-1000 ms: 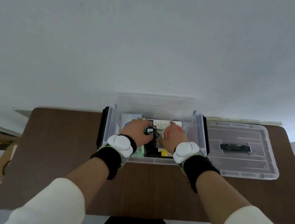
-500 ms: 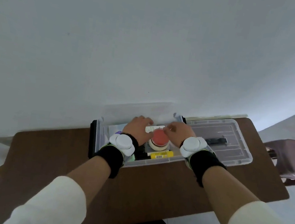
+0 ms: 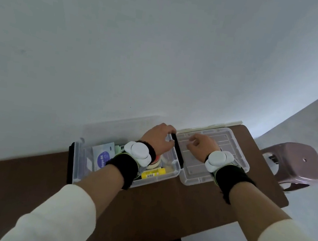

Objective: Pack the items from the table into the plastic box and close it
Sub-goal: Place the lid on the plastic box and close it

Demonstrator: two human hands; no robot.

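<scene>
Both forearms reach forward side by side, bare below white sleeves, a black band at each wrist. Left hand [image 3: 157, 139]: palm down, fingers curled over a far corner of the plastic box [image 3: 166, 177]. Right hand [image 3: 201, 147]: palm down, fingers loosely bent, holding nothing.

- The scene is recorded dim overall, and a cool blue-grey cast is seen across the wall [image 3: 164, 49].
- The brightest light is noted at the right. The floor [image 3: 307, 120] is rendered pale, and a light patch is seen on the wall just past the right end of the worktop [image 3: 21, 193].
- Shading on the wall is gradual and soft-edged.
- The worktop is rendered as a dark, flat brown with little texture.
- A weak sheen is picked up on the ribs of the clear lid [image 3: 230, 142] and on the rim of the plastic box [image 3: 79, 170].
- Wide-angle distortion is noted: the worktop edges are bowed, and the wall-floor line is tilted steeply at the right.
- Detail is soft throughout. The sleeves [image 3: 63, 215] at the bottom edge are blurred.
</scene>
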